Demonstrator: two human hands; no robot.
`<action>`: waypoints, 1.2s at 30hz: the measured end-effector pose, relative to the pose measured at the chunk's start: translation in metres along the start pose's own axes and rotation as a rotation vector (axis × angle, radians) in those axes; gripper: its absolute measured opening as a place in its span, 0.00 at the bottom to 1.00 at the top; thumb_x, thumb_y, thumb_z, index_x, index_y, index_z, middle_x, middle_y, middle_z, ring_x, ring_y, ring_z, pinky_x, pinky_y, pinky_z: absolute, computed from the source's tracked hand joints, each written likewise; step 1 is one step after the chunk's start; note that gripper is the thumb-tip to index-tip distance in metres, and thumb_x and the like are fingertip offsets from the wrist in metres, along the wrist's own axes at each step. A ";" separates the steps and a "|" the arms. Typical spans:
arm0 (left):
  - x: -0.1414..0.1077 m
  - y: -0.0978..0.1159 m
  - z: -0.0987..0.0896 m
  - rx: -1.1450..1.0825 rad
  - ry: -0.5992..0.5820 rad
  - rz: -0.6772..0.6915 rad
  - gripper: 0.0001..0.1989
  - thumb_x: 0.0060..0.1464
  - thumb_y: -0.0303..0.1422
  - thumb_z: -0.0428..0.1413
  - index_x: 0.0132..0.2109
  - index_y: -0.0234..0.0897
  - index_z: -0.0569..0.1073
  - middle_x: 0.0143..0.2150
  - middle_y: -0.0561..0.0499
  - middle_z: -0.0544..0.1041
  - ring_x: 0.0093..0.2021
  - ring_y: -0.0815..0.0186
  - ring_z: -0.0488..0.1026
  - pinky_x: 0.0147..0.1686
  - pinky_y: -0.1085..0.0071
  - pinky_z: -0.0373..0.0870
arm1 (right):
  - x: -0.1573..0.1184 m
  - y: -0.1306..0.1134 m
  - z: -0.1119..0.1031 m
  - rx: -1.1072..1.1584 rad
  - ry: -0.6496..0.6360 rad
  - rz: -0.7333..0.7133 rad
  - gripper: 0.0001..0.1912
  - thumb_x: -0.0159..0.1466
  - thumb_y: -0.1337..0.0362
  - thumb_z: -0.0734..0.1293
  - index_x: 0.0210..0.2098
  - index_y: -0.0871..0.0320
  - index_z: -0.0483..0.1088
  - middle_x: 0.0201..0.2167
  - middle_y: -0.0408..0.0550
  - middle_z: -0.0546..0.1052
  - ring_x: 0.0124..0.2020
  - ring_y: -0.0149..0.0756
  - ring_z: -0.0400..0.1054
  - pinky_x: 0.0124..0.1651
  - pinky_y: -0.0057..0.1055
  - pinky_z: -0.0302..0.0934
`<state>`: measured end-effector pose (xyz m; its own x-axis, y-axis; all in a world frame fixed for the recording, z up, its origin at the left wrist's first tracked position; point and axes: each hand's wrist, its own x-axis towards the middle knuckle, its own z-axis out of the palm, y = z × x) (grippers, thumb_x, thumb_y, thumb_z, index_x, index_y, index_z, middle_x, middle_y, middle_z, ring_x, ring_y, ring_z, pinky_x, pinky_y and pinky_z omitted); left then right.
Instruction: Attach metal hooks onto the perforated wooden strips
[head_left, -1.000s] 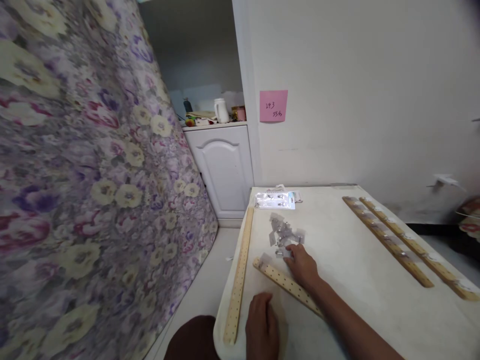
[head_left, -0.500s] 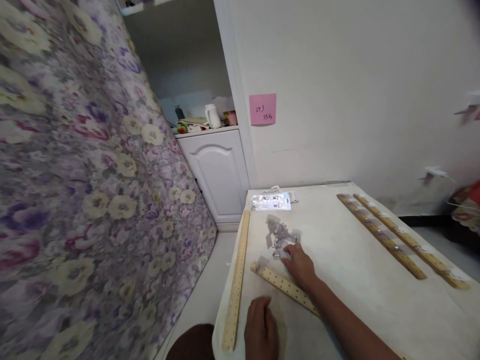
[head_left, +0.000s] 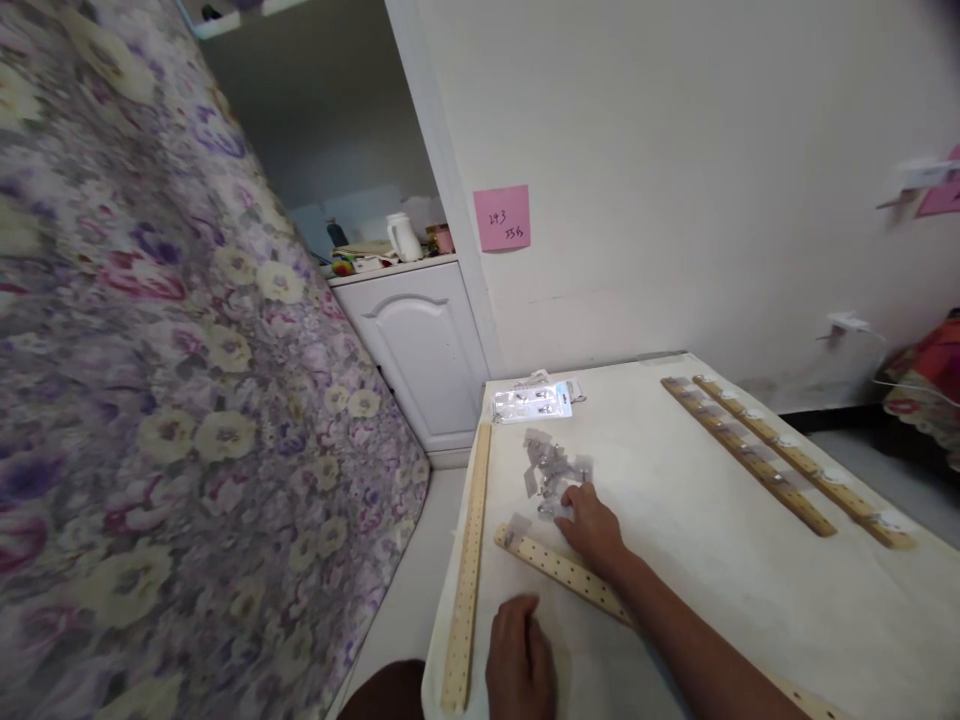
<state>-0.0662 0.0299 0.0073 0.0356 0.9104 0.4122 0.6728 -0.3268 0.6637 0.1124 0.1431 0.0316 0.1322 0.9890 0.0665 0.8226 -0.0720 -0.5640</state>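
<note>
A loose pile of clear adhesive hooks (head_left: 551, 465), small see-through squares with metal bits, lies on the cloth-covered table. My right hand (head_left: 592, 530) reaches to the pile's near edge, thumb and forefinger closing round one clear hook there; the fingers partly hide it. Just below, a wooden strip with holes (head_left: 570, 574) lies slantwise under my right forearm, a clear square on its far left end. My left hand (head_left: 519, 655) rests on the table near the front edge with curled fingers, nothing visible in it. Left of it lies a longer wooden strip (head_left: 469, 570).
Two wooden strips carrying clear hooks, a nearer one (head_left: 739, 448) and an outer one (head_left: 795, 455), lie at the table's right. A clear package (head_left: 532, 402) sits at the back left. Behind stands the wall with a pink note (head_left: 502, 217); a flowered curtain (head_left: 187, 400) hangs left.
The view has turned slightly right, so things appear shifted left. My right hand's fingers remain at the pile's near edge; my left hand stays resting.
</note>
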 end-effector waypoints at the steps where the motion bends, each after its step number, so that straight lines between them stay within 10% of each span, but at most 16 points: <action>1: 0.000 0.001 0.000 -0.001 0.002 0.004 0.12 0.59 0.30 0.46 0.46 0.37 0.71 0.43 0.44 0.75 0.45 0.60 0.73 0.46 0.62 0.72 | 0.000 0.001 0.001 0.006 0.007 -0.010 0.09 0.59 0.62 0.65 0.39 0.54 0.65 0.44 0.45 0.67 0.35 0.33 0.67 0.34 0.27 0.51; 24: 0.000 0.004 0.002 0.006 0.021 0.011 0.11 0.57 0.29 0.47 0.45 0.38 0.72 0.41 0.46 0.75 0.43 0.61 0.73 0.44 0.63 0.72 | -0.001 0.007 -0.001 0.328 -0.024 -0.027 0.09 0.52 0.71 0.64 0.33 0.54 0.66 0.26 0.39 0.72 0.29 0.31 0.64 0.32 0.25 0.50; 36: 0.002 0.014 -0.001 -0.013 -0.064 -0.056 0.12 0.59 0.28 0.45 0.46 0.37 0.70 0.42 0.45 0.74 0.45 0.61 0.72 0.47 0.61 0.70 | 0.003 0.006 0.000 0.726 -0.179 -0.085 0.09 0.62 0.59 0.56 0.30 0.56 0.62 0.18 0.38 0.70 0.17 0.29 0.62 0.23 0.25 0.56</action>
<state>-0.0572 0.0265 0.0178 0.0458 0.9418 0.3332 0.6655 -0.2775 0.6929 0.1181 0.1453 0.0287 -0.0586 0.9977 0.0339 0.2466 0.0474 -0.9680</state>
